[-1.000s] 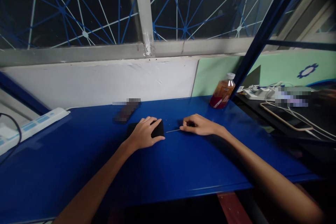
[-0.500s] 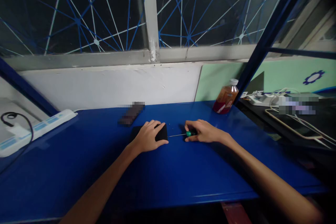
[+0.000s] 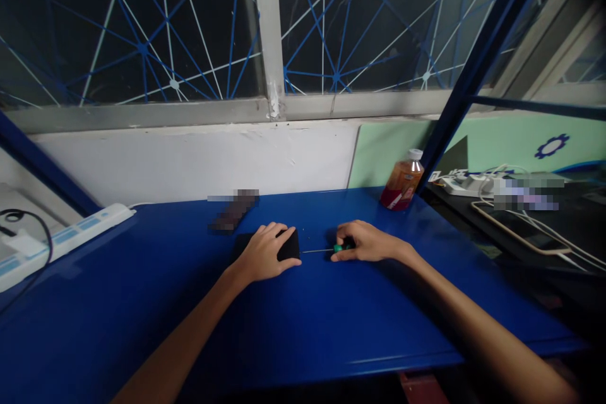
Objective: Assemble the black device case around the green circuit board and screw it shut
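A black flat rectangular object [image 3: 291, 246] lies on the blue table; its exact kind I cannot tell. My left hand [image 3: 267, 254] grips it from above, thumb along the near edge and fingers over the far side. My right hand [image 3: 362, 241] is closed around the green handle of a screwdriver [image 3: 338, 249], pinching it between thumb and fingers. The thin metal shaft points left, its tip at the right end of the black object. Part of the handle is hidden in my palm.
Behind my left hand lies a dark, blurred-out flat item [image 3: 235, 211]. An orange-red drink bottle [image 3: 402, 183] stands at the back right. A white power strip [image 3: 89, 233] is at the left. On the dark surface at right are a phone [image 3: 521, 227] and cables.
The view has shifted slightly. My right fingers have changed their pose a little on the screwdriver handle. My left hand keeps its hold on the black object.
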A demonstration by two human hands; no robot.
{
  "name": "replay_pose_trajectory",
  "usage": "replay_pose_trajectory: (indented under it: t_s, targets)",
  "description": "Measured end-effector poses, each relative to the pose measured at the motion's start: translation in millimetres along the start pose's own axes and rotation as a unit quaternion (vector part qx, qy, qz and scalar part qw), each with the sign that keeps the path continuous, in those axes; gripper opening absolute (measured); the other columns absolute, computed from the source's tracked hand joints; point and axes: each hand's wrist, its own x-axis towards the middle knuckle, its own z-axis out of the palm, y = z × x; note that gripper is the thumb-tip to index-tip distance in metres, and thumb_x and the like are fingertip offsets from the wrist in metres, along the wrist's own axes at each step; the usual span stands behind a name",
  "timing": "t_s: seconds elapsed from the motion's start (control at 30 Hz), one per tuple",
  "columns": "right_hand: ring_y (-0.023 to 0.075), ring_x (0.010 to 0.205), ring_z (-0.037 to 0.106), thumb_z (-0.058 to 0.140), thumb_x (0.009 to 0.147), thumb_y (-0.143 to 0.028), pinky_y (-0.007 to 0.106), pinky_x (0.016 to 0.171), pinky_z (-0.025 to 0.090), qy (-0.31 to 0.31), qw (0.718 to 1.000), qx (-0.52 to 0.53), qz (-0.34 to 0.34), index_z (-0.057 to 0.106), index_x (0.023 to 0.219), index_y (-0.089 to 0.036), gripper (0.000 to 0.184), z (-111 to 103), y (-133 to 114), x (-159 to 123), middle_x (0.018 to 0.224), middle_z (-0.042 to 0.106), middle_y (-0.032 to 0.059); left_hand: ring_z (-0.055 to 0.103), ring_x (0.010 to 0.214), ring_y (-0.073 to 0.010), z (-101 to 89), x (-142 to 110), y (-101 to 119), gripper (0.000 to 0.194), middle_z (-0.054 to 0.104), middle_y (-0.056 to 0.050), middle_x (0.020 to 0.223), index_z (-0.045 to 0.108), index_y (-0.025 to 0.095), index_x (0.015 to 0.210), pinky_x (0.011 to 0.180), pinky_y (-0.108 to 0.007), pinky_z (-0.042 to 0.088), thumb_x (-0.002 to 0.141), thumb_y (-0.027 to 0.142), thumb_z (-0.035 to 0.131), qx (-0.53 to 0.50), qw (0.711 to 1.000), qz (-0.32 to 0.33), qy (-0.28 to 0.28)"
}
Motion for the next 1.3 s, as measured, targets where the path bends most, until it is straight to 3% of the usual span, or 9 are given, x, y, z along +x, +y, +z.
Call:
replay_pose_trajectory:
  t_s: [0.23, 0.43, 0.63, 0.9, 1.13, 1.3]
  targets:
    - [0.0100, 0.054, 0.043, 0.071, 0.074, -0.052, 0.023, 0.051, 0.027, 0.005, 0.998, 0.062, 0.012, 0.058, 0.084, -0.018, 0.038, -1.0, -4.7, 0.7, 0.061, 0.051, -0.0045, 0.052, 0.112, -0.0334, -1.4, 1.4, 0.7, 0.068, 0.057, -0.015, 0.125, 0.051, 0.017, 0.133, 0.093, -0.049, 0.042, 0.084, 0.065, 0.051, 0.001, 1.000, -0.001, -0.005]
    - [0.0095, 0.053, 0.042, 0.048, 0.091, -0.049, 0.024, 0.052, 0.029, 0.015, 0.993, 0.117, -0.003, 0.065, 0.086, -0.015, 0.039, -2.6, -2.0, 0.6, 0.063, 0.056, -0.0009, 0.052, 0.110, -0.0324, -1.2, 1.3, -0.4, 0.069, 0.057, -0.015, 0.124, 0.050, 0.017, 0.134, 0.091, -0.049, 0.042, 0.085, 0.065, 0.049, -0.005, 1.000, 0.003, -0.003]
    - [0.0088, 0.053, 0.036, 0.061, 0.079, -0.060, 0.024, 0.052, 0.026, 0.008, 0.997, 0.079, -0.004, 0.063, 0.066, -0.015, 0.047, -2.2, 7.5, 1.4, 0.061, 0.052, -0.0026, 0.052, 0.111, -0.0319, -4.0, 1.7, 2.1, 0.069, 0.057, -0.015, 0.124, 0.050, 0.015, 0.134, 0.091, -0.048, 0.042, 0.085, 0.064, 0.050, -0.005, 1.000, -0.002, -0.015]
    - [0.0098, 0.054, 0.042, 0.070, 0.072, -0.057, 0.024, 0.052, 0.026, 0.009, 0.998, 0.048, 0.040, 0.060, 0.083, -0.018, 0.042, -1.9, -3.5, 1.2, 0.063, 0.054, -0.0036, 0.051, 0.111, -0.0315, -2.9, 1.8, 1.6, 0.069, 0.056, -0.014, 0.124, 0.048, 0.018, 0.135, 0.092, -0.048, 0.042, 0.085, 0.065, 0.049, -0.010, 1.000, -0.005, -0.014]
    - [0.0095, 0.050, 0.036, 0.041, 0.093, -0.056, 0.027, 0.052, 0.026, 0.005, 0.999, 0.035, 0.023, 0.065, 0.072, -0.016, 0.051, -3.2, -4.2, -0.7, 0.056, 0.052, -0.0016, 0.051, 0.111, -0.0320, -4.6, 1.1, 1.7, 0.069, 0.056, -0.014, 0.125, 0.048, 0.018, 0.136, 0.092, -0.049, 0.041, 0.084, 0.064, 0.049, -0.019, 1.000, -0.004, -0.018]
    - [0.0107, 0.055, 0.042, 0.057, 0.082, -0.059, 0.026, 0.053, 0.028, 0.008, 1.000, 0.020, 0.013, 0.067, 0.076, -0.017, 0.044, -2.6, 2.1, -0.6, 0.067, 0.060, 0.0007, 0.052, 0.110, -0.0326, -5.0, 1.0, 1.5, 0.069, 0.057, -0.014, 0.124, 0.049, 0.017, 0.135, 0.091, -0.050, 0.042, 0.084, 0.064, 0.050, -0.021, 1.000, -0.005, -0.016]
